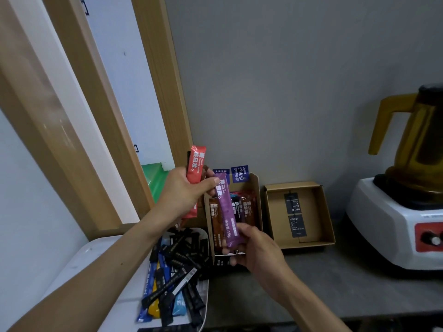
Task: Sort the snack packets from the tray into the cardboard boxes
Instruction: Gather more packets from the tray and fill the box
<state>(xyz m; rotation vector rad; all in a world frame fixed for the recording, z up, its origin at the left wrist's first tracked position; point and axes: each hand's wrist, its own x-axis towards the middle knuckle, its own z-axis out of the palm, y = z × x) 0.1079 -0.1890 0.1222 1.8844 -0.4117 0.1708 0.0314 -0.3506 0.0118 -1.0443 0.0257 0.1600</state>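
The left hand (184, 190) curls around a long red foil packet (195, 164), perhaps with more behind it. The right hand (254, 250) pinches a purple foil packet (226, 212) over the open brown cardboard box (258, 188) at the grey counter (335, 283) back edge.

1. Bare bench (347, 283) runs across the lower right of the frame; I see clear passage there.
2. The box at centre right (314, 212) is open-topped, with two dark cards (296, 215) flat on its floor.
3. The centre box (257, 188) is crammed with packets; the left hand (184, 190), gripping a red packet (195, 166), and the right hand (254, 250), gripping a purple packet (226, 212), crowd the air around its top.
4. A white appliance (395, 224) walls off the right edge.
5. The heaped tray (96, 248) fills the lower left.
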